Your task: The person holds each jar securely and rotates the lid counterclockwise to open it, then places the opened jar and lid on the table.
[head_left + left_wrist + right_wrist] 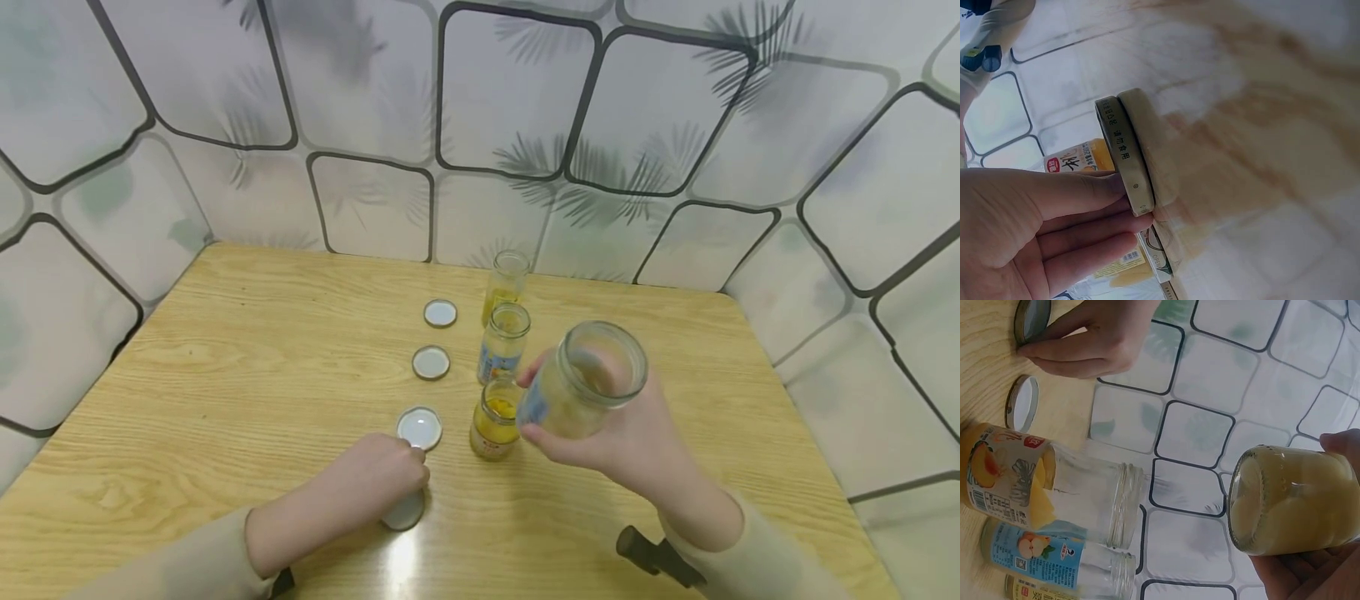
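My left hand (pixel 367 477) pinches the rim of a round metal jar lid (pixel 405 510) at the table; printed characters run along the lid's side (pixel 1124 150) in the left wrist view. Raised over the table, my right hand (pixel 626 437) grips a lidless glass jar (pixel 558 404). Pale fruit pieces (pixel 1291 509) show through that jar in the right wrist view. Left of the held jar stands an uncapped jar (pixel 491 442) with yellow fruit and a peach picture on its label.
Behind the peach jar stand a blue-labelled open jar (pixel 497 358) and a farther open jar (pixel 501 296) with yellow contents. Three lids, a near one (pixel 420 427), a middle one (pixel 431 362) and a far one (pixel 440 313), lie left of the jars. Patterned walls (pixel 375 200) border the wooden table (pixel 262 350).
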The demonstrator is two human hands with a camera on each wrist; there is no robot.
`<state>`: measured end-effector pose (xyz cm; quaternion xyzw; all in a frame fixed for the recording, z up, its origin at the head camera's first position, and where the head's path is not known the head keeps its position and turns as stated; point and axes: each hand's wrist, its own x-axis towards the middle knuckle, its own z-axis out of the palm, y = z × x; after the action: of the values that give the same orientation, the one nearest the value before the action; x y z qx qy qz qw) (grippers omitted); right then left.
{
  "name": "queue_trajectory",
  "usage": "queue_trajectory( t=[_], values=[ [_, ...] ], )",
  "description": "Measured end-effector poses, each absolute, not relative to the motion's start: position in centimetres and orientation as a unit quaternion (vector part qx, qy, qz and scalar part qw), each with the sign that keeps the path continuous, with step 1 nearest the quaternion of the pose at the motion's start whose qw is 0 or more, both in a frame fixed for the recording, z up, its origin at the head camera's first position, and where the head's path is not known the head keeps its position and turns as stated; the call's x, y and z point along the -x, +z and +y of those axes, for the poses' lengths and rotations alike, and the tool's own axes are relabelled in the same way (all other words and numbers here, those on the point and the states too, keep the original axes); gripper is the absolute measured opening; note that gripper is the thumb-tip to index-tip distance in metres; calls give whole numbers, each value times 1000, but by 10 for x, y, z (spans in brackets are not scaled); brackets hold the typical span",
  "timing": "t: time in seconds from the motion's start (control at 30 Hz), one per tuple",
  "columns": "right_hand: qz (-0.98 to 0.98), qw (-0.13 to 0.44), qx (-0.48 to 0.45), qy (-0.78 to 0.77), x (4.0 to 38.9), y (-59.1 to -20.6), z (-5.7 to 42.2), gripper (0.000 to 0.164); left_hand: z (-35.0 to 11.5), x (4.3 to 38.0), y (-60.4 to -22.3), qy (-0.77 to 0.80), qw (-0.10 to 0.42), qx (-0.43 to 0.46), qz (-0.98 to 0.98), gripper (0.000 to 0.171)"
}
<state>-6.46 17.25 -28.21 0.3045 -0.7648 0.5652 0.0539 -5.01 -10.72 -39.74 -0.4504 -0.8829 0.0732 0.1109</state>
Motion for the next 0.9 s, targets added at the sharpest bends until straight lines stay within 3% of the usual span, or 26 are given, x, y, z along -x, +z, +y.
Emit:
queue_trajectory(
  t=[0.9],
  values=[
    [-770,-51,-297,563,37,-336,161,51,-107,50,-399,74,112,446,-885,18]
  ],
)
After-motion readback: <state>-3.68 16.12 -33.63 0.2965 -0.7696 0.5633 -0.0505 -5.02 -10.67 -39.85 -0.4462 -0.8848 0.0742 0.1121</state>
